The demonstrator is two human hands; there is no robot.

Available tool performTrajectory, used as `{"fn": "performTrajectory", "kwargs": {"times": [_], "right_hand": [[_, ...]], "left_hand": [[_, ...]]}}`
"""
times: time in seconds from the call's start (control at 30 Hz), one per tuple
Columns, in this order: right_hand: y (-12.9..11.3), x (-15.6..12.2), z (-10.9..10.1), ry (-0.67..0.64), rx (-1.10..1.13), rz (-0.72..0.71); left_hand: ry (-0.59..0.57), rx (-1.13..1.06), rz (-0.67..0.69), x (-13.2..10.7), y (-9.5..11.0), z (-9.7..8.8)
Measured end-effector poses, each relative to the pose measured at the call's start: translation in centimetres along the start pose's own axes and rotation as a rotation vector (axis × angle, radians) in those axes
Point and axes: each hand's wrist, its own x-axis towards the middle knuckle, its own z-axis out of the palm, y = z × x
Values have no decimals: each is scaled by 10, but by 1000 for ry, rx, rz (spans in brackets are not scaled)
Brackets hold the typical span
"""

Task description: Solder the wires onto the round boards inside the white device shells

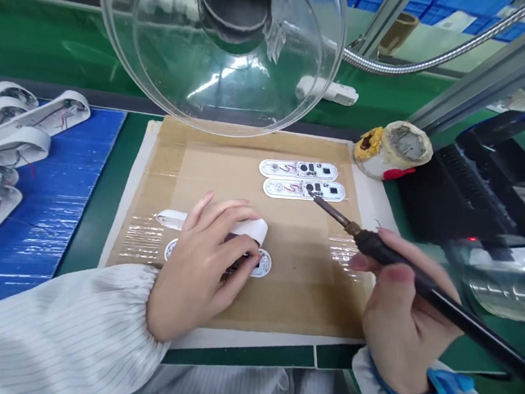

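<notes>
My right hand is closed round a black soldering iron. The iron's tip touches the nearer of two white oblong housings with small circuit parts and red wires; the second housing lies just behind it. My left hand lies over two more white housings at the middle of a cardboard mat, its fingers curled and pressing on them. Most of the lower piece under that hand is hidden.
A clear dome-shaped hood on a flexible metal hose hangs over the mat's far edge. A sponge pot and a black unit stand at right. Several white housings lie on a blue sheet at left.
</notes>
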Motion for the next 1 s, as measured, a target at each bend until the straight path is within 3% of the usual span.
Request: {"fn": "performTrajectory", "kwargs": {"times": [0.07, 0.2, 0.57, 1.0], "right_hand": [[7, 1, -1, 16, 16, 44], [7, -6, 1, -74, 148, 21], [4, -8, 0, -230, 79, -21], [5, -6, 2, -219, 103, -94]], "left_hand": [[11, 2, 9, 0, 0, 0], [0, -2, 21, -1, -1, -1], [-24, 31, 27, 1, 0, -1], [-27, 46, 28, 3, 1, -1]]}}
